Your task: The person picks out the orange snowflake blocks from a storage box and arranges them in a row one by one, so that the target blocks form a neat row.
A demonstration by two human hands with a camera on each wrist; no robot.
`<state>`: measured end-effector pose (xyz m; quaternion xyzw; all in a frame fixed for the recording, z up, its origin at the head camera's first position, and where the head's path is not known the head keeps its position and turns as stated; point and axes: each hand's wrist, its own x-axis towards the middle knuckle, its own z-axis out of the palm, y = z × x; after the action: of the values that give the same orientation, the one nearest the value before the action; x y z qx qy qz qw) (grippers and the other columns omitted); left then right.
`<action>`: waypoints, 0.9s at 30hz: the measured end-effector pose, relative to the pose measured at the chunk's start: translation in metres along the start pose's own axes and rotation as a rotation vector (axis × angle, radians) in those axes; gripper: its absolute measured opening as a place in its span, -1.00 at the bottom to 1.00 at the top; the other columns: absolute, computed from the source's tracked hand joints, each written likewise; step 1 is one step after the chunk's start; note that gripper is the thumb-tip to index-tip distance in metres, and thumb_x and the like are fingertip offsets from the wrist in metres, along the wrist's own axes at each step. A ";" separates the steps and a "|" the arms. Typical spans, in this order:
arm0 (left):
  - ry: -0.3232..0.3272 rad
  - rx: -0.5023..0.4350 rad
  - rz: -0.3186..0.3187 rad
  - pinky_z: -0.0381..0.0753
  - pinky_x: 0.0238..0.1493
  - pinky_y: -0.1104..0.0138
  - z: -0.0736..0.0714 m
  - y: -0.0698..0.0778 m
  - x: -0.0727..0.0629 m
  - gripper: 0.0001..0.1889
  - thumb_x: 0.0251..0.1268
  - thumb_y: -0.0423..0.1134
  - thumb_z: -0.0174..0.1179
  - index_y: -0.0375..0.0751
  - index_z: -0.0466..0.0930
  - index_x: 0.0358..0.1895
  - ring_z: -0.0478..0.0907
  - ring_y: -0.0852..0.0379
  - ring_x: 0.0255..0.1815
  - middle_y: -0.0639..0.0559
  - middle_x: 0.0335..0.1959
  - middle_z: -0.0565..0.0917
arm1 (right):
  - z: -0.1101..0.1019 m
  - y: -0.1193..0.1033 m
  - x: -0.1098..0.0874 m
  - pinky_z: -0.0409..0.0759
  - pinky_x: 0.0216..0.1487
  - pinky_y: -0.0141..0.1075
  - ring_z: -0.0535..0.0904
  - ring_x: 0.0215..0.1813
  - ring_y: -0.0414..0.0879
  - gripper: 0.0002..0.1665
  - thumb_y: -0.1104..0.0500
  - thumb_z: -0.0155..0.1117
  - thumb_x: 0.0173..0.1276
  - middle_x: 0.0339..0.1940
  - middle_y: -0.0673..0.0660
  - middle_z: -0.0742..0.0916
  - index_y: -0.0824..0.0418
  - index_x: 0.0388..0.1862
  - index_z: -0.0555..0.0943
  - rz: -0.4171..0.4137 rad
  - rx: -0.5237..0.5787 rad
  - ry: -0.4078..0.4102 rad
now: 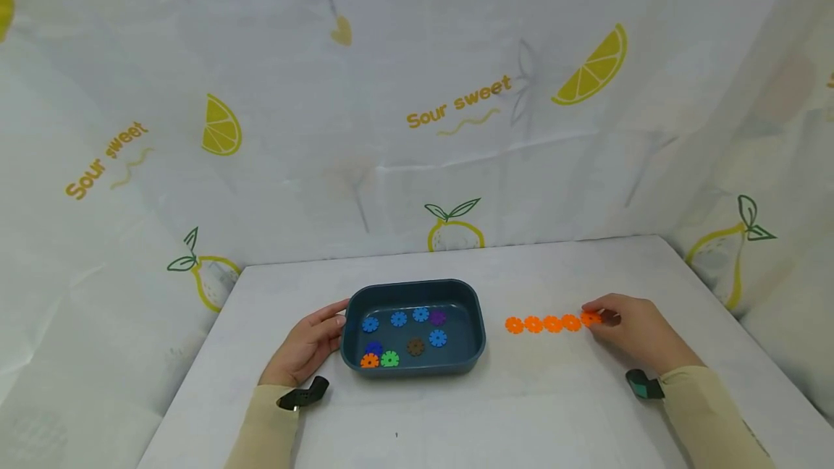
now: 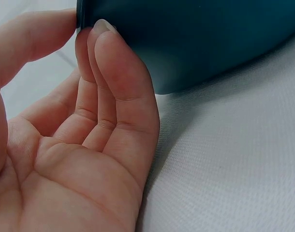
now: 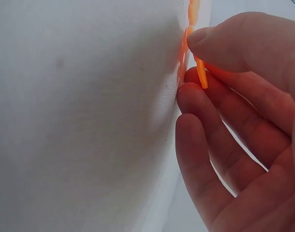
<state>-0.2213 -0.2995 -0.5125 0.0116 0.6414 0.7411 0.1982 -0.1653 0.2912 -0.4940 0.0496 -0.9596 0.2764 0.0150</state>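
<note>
A dark teal tray [image 1: 417, 370] stands on the white table, and my left hand [image 1: 306, 346] grips its left edge. In the left wrist view the thumb meets the tray's rim while the bent fingers [image 2: 125, 82] lie against its outer wall [image 2: 196, 48]. To the right of the tray runs a row of orange snowflake discs [image 1: 552, 323]. At the row's right end my right hand [image 1: 635, 328] pinches an orange snowflake disc [image 1: 591, 318] between thumb and fingers. That disc [image 3: 201, 73] looks tilted in the right wrist view, close to the others.
Inside the tray lie several loose discs: blue ones [image 1: 438, 338], a purple one [image 1: 438, 318], a brown one [image 1: 415, 347], a green one [image 1: 389, 359] and an orange one [image 1: 369, 360]. A lemon-printed cloth [image 1: 365, 129] hangs behind the table [image 1: 508, 418].
</note>
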 end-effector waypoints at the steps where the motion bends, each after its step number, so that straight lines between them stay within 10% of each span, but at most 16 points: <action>1: -0.003 0.001 0.000 0.73 0.23 0.30 0.000 0.000 0.000 -0.37 0.69 -0.21 0.18 -0.27 0.27 0.67 0.73 0.16 0.15 0.04 0.31 0.74 | 0.000 0.000 0.000 0.68 -0.02 -0.10 0.67 -0.04 -0.02 -0.63 0.17 0.59 0.31 0.01 0.13 0.84 0.14 0.11 0.82 0.000 0.000 -0.002; 27: 0.041 0.003 -0.031 0.72 0.26 0.29 0.003 0.002 -0.001 -0.38 0.66 -0.19 0.22 -0.21 0.32 0.66 0.71 0.13 0.19 0.02 0.37 0.71 | 0.000 0.000 0.000 0.69 0.02 -0.04 0.71 -0.01 0.04 -0.62 0.12 0.59 0.35 0.04 0.16 0.83 0.13 0.12 0.80 0.026 0.034 -0.022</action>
<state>-0.2205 -0.2975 -0.5097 -0.0132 0.6467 0.7368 0.1965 -0.1648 0.2917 -0.4940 0.0402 -0.9555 0.2922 -0.0001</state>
